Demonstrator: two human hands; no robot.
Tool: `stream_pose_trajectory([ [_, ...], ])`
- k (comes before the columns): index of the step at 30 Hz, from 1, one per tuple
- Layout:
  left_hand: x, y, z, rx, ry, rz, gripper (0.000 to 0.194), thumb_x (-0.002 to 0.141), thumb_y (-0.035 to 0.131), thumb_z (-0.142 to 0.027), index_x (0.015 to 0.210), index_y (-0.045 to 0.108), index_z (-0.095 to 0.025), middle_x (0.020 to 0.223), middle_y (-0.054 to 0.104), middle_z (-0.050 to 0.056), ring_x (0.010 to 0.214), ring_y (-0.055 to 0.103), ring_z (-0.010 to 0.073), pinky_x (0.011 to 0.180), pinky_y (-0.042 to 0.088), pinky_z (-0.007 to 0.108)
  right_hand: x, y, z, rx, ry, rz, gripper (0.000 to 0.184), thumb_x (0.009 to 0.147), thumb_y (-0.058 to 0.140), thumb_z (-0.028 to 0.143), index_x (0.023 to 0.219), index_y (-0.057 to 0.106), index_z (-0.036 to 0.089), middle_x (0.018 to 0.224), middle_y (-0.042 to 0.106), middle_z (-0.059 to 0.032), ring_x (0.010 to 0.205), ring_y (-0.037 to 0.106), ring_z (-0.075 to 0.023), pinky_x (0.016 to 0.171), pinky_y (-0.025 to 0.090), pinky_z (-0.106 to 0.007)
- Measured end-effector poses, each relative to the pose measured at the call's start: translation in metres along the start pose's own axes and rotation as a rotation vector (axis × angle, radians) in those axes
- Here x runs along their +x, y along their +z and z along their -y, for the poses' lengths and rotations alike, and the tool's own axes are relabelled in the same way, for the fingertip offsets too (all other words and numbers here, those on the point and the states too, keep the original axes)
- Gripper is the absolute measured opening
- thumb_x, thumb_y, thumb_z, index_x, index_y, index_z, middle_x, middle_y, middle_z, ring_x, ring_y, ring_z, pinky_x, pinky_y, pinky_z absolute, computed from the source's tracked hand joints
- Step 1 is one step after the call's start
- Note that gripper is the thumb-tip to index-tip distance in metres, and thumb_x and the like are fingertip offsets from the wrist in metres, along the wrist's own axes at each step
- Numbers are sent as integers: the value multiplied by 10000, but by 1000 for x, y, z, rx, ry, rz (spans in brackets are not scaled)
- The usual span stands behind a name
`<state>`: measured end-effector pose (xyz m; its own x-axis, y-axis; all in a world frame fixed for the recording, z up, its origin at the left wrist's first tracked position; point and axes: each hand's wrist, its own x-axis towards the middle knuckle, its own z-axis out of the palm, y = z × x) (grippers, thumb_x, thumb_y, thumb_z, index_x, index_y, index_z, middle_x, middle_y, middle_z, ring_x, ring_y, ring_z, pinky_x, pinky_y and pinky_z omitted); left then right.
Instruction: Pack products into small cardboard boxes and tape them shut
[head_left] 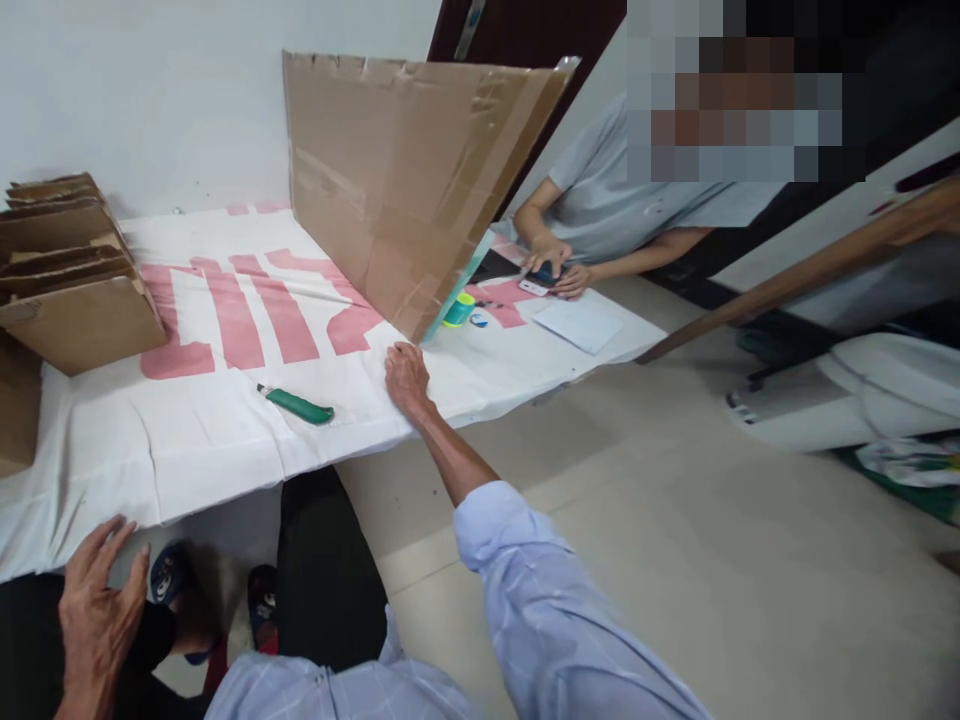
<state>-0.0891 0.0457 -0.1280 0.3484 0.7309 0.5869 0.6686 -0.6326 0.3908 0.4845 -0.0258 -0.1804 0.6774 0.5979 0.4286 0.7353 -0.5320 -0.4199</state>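
Right hand (407, 377) beside standing cardboard (405, 170)

The cardboard stands on edge on the white cloth (217, 440). At its near lower corner, the right hand's fingers curl; whether they pinch it, I cannot tell. The left hand (97, 605) is spread near the cloth's edge. A green knife (300, 405) lies apart from both.

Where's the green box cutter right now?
In the head view, the green box cutter lies on the white cloth, left of the right hand, near the front edge.
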Motion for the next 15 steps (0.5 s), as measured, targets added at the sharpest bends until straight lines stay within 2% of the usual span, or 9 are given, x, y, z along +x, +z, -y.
stream_pose_trajectory([
  [6, -1, 2, -1, 5, -33, 11, 306, 1008, 632, -457, 1160, 760, -223, 1286, 749, 133, 1208, 725, 344, 1090, 607, 554, 2, 12, -12, 27, -62, -48, 284, 966, 504, 120, 963, 775, 203, 1269, 709, -150, 1175, 552, -280, 1100, 448, -415],
  [11, -6, 2, 2, -7, -38, 29, 360, 1009, 600, -493, 1165, 761, -212, 1299, 740, 150, 1197, 727, 344, 1097, 596, 557, 6, 8, -11, 14, -34, -24, 258, 979, 533, 152, 959, 786, 200, 1257, 711, -141, 1156, 555, -267, 1095, 435, -411],
  [15, -11, -6, 3, -10, -79, 25, 364, 997, 600, -502, 1164, 759, -220, 1300, 744, 133, 1191, 727, 334, 1066, 614, 512, 7, 3, 2, -27, 0, -4, 260, 1008, 531, 172, 972, 787, 194, 1262, 723, -140, 1159, 563, -264, 1088, 430, -405],
])
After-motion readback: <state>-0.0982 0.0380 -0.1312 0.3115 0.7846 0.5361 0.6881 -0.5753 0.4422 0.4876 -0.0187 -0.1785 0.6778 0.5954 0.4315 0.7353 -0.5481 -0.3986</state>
